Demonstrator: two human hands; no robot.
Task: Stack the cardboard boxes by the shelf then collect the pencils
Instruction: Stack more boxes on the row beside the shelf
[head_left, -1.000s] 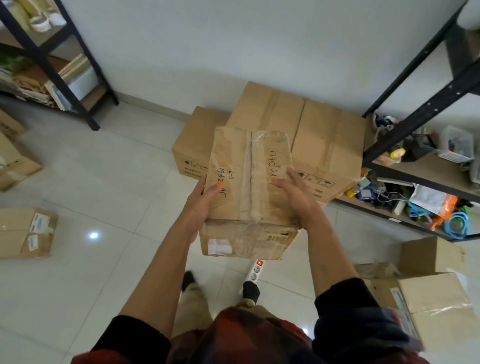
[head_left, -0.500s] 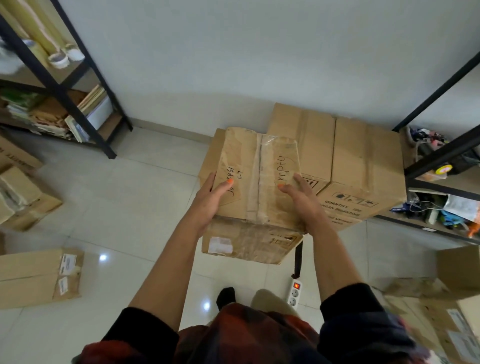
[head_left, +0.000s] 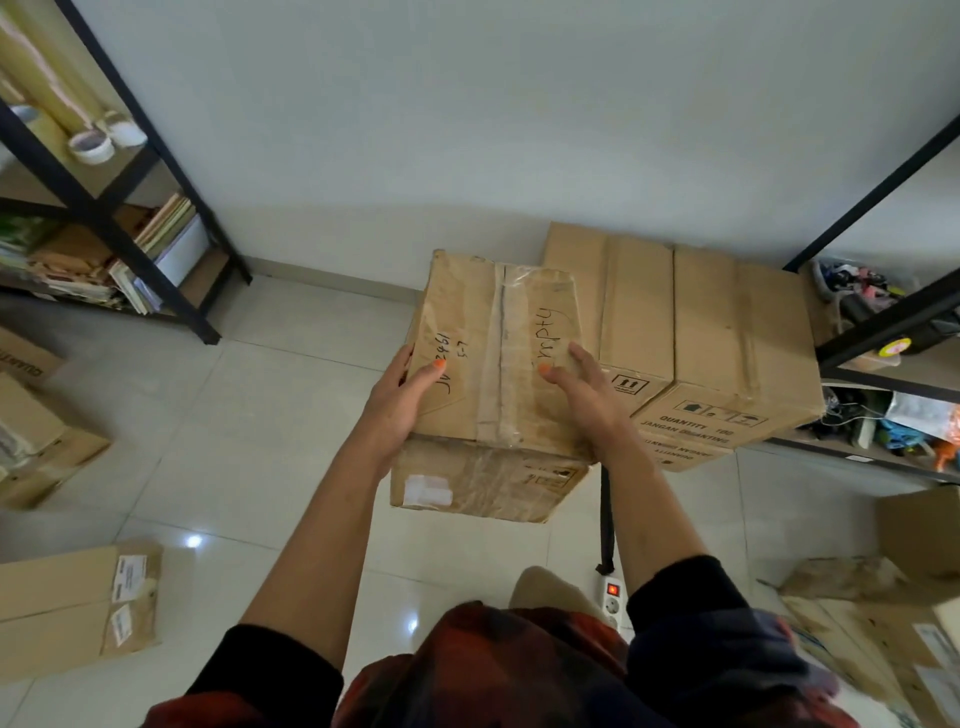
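Cardboard box (head_left: 498, 374) marked "empty" sits between my palms, off the floor (head_left: 249, 426): left hand (head_left: 402, 400) clamps its left edge, right hand (head_left: 582, 395) its right, thumbs on top. Two larger boxes (head_left: 717, 343) stand just behind, by the right shelf (head_left: 883, 332).

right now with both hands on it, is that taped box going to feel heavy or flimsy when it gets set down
Probably light: the taped box has "empty" written on top, and the left hand and right hand hold it by its sides. Its creased, worn cardboard suggests the walls may flex. Being light, it could slide if nudged on the stack.
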